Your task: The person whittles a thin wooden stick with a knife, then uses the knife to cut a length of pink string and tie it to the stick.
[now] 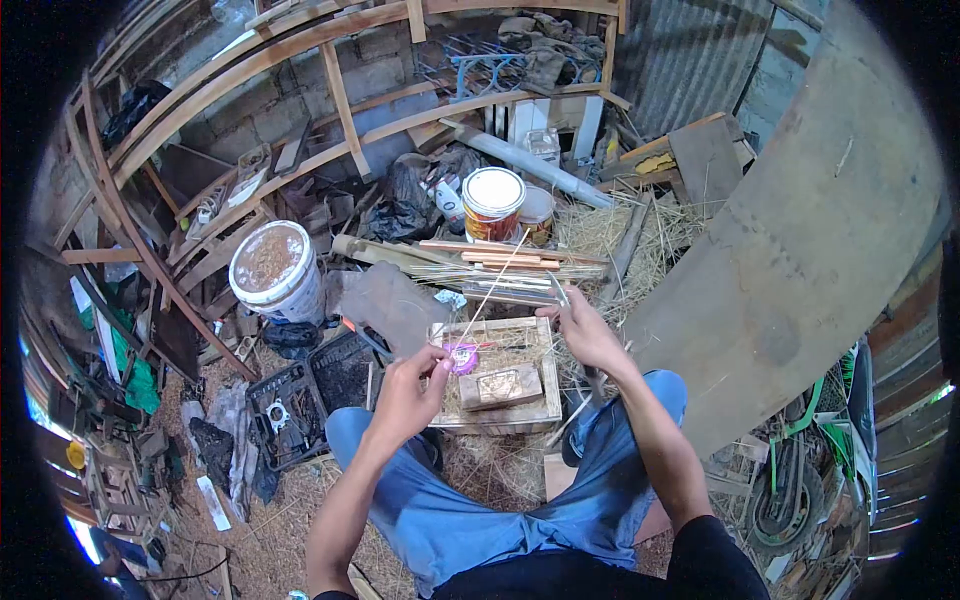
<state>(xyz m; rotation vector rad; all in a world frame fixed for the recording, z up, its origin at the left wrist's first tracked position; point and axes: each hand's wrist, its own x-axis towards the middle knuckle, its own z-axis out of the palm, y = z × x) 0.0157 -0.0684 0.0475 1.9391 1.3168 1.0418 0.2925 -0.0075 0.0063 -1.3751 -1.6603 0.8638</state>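
Observation:
My left hand pinches the lower end of a thin, pale bamboo strip, which slants up and away to the right. My right hand is closed around a knife; its blade points up and away from me. Between and below the hands sits a shallow wooden crate. In it lie a wooden block and a round purple item, partly beside my left fingertips. The strip and the knife are apart.
Split bamboo and wood pieces lie beyond the crate. Paint bucket and white bucket stand behind. An open black tool case is at left; a large board leans at right. Straw and shavings cover the floor.

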